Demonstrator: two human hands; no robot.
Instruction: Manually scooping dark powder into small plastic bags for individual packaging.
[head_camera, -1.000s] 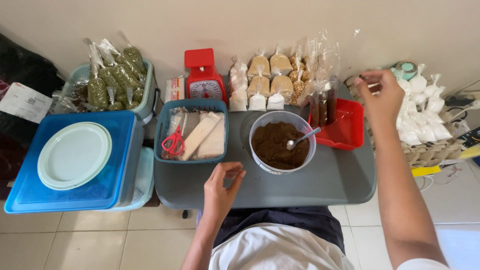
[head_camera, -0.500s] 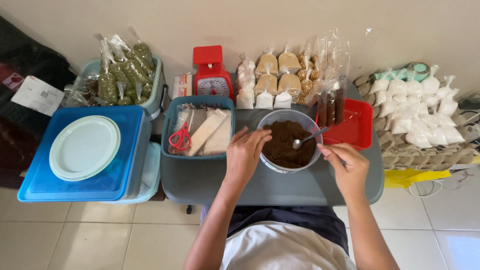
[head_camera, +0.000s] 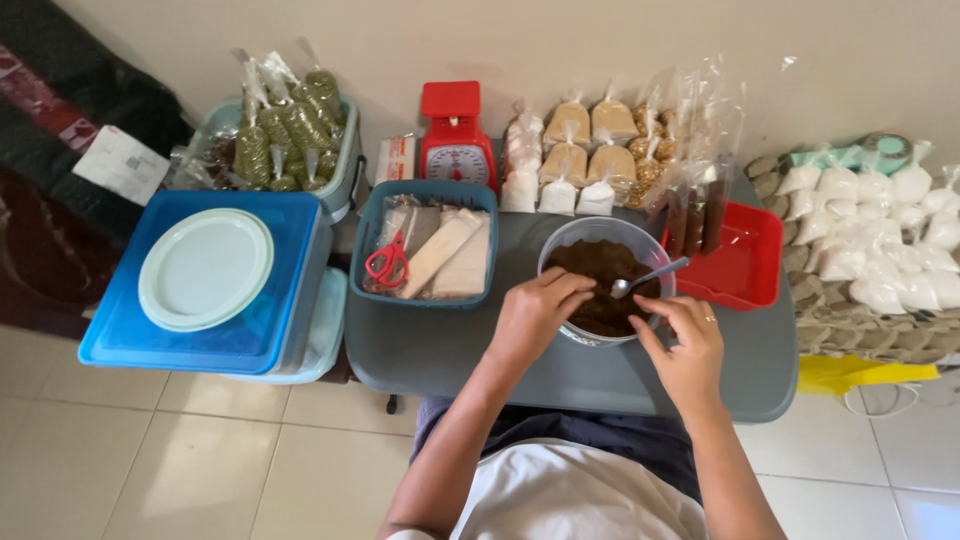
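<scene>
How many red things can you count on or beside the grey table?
3: the red kitchen scale at the back by the wall, the red tray right of the bowl, and the red-handled scissors in the teal basket. Others may be hidden.

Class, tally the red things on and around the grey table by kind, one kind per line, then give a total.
Red scale: 1
Red scissors: 1
Red tray: 1
Total: 3
</scene>
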